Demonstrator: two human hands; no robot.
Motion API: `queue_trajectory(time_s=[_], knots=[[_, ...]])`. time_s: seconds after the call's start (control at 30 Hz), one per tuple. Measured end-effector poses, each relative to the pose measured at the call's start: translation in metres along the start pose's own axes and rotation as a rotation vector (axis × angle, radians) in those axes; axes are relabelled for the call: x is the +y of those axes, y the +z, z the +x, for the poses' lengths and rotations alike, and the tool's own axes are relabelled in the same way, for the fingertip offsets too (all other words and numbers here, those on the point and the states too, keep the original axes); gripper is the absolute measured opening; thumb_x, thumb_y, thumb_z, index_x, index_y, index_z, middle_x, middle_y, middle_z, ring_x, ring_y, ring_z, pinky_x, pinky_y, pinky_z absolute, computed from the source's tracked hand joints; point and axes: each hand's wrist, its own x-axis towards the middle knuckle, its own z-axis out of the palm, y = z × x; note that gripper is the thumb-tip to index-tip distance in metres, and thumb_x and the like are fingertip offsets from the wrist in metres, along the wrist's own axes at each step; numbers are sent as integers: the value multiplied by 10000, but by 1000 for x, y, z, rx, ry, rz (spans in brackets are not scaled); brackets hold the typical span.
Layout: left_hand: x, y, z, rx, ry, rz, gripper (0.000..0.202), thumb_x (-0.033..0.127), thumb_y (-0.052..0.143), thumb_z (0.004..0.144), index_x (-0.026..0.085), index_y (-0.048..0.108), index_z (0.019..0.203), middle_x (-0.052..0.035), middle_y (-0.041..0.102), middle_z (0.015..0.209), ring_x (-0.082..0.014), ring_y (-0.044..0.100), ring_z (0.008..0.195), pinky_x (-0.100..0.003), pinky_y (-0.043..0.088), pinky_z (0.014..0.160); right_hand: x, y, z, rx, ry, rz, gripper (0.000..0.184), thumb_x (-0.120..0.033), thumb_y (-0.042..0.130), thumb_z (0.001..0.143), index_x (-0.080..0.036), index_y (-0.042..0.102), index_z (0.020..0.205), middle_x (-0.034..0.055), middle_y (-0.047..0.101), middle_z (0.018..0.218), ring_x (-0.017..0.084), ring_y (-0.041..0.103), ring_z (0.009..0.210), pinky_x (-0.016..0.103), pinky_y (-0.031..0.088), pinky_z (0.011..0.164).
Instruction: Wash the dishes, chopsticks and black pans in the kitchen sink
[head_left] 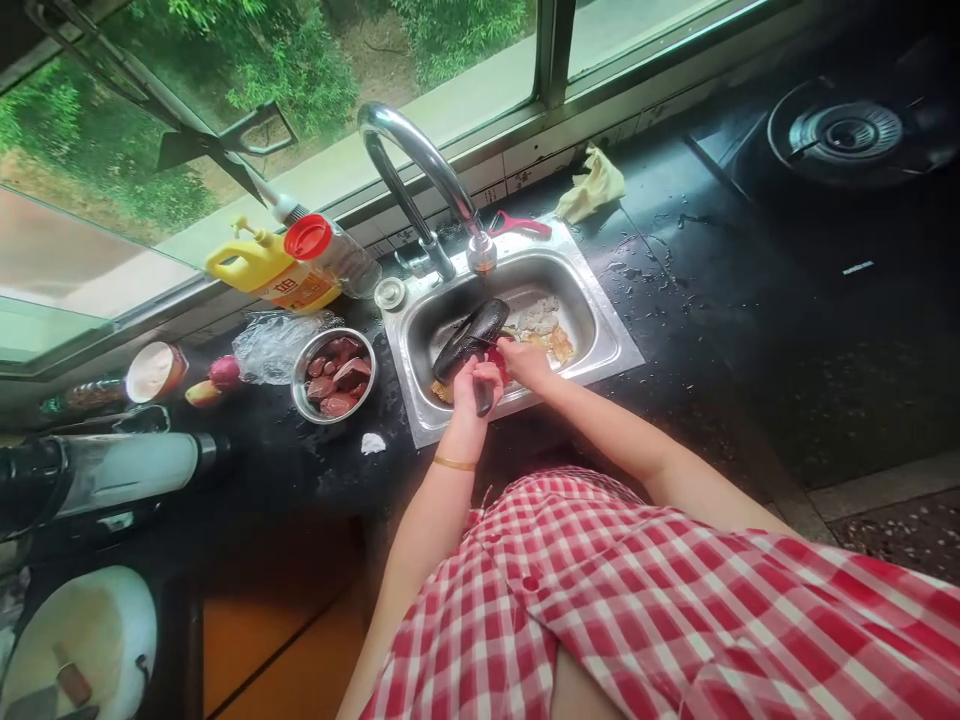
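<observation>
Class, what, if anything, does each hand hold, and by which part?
The left hand grips something by its dark handle. Whether the right hand holds anything cannot be told.

You find no text here that reads with certainty. The yellow jug [241,265] near the window carries an orange label [304,289] with a few pale characters — too small and blurred to make out. Dark marks show on the wall tiles [525,180] — lettering or pattern, you cannot tell.
</observation>
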Motion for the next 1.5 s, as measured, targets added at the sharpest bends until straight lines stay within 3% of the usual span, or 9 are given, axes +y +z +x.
queue_trajectory(time_s=[0.1,0.27,0.57,0.73,0.87,1.0,1.1,1.37,1.5], knots=[[-6,-9,-4,-9,-56,-44,176,218,351,979,141,476,881,77,352,528,-17,389,368,-88,386,373,8,-10,-4,-2,49,-43,348,-206,291,949,-157,528,1199,160,684,979,231,641,885,283,399,705],[-15,-12,-2,23,-67,-60,173,210,372,968,142,488,860,73,345,528,-25,384,357,-104,393,363,-7,-3,-18,-70,-218,-20,356,-345,323,963,-153,541,1169,145,684,991,226,641,900,272,400,706],[-19,1,3,67,61,24,192,207,358,974,143,499,859,72,326,541,-16,373,370,-87,374,371,18,-9,18,-34,23,52,360,-216,282,955,-148,508,1226,162,679,1011,239,644,902,289,423,718],[-25,-4,1,114,55,19,185,209,393,962,150,485,813,72,319,544,-11,366,368,-84,371,371,22,-7,14,-121,-197,54,347,-331,339,953,-176,532,1196,150,682,1001,248,644,918,294,427,725],[-26,-7,-3,85,39,-36,182,224,393,967,139,510,857,74,328,542,-13,387,379,-82,385,379,31,-6,15,-128,-68,29,343,-241,314,953,-153,539,1196,167,683,989,241,647,891,289,413,723],[-25,-11,-6,101,0,-33,180,238,419,963,127,532,877,75,333,547,-6,387,378,-75,377,381,36,-2,21,-129,-186,55,332,-262,340,944,-172,560,1176,141,689,975,249,642,901,293,413,722],[-23,-12,-7,131,-1,2,164,217,429,956,136,545,873,77,318,546,-5,362,370,-76,356,369,35,0,24,-134,-87,25,361,-211,292,944,-150,550,1190,161,689,984,255,644,888,303,416,710],[-16,-13,-8,169,-16,8,241,241,386,975,137,581,879,77,301,525,-7,340,346,-74,314,336,29,-2,27,-194,-88,28,368,-267,286,962,-172,535,1217,153,693,1010,258,647,897,310,413,721],[-9,-24,-13,136,-52,-3,307,270,334,992,133,605,950,78,292,520,-9,334,332,-75,299,318,32,0,30,-202,-220,77,369,-334,298,968,-200,564,1186,120,702,986,262,649,914,298,408,712]])
